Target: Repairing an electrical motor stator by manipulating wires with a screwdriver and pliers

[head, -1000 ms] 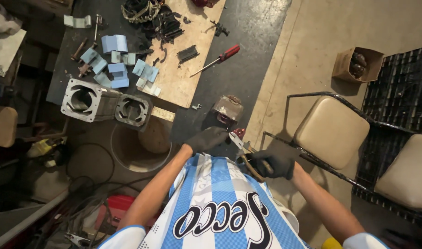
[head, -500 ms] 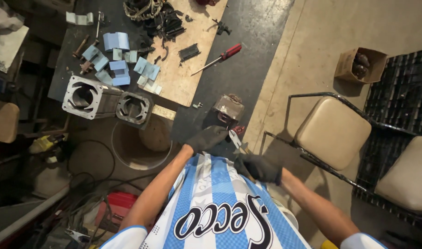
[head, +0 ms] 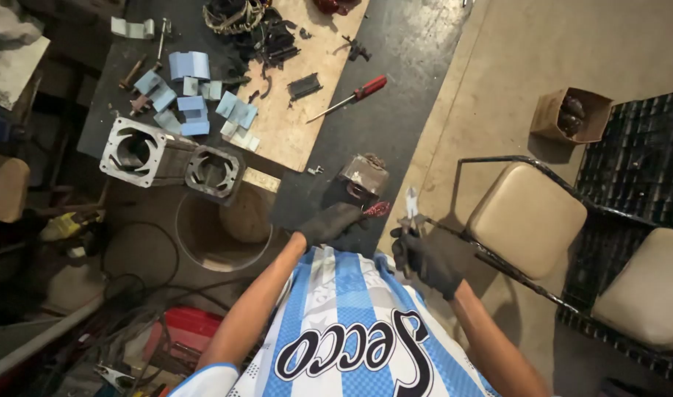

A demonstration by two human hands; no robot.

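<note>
Both of my hands wear dark gloves. My left hand (head: 335,221) rests at the near edge of the dark workbench (head: 395,110), closed around something with a red end (head: 378,209), just below a small metal motor part (head: 363,175). My right hand (head: 428,259) is off the bench edge, gripping the handles of pliers (head: 411,209) whose silvery jaws point up. The two hands are a short gap apart.
A wooden board (head: 299,110) on the bench carries a red-handled screwdriver (head: 351,95), dark scraps and pale blue paper pieces (head: 193,106). Two square metal motor housings (head: 167,158) lie at left. Two cushioned chairs (head: 527,217) and a cardboard box (head: 571,114) stand at right.
My right hand has moved away to the right and up with the pliers, opening a gap from my left hand. My left hand stays near the bench edge.
</note>
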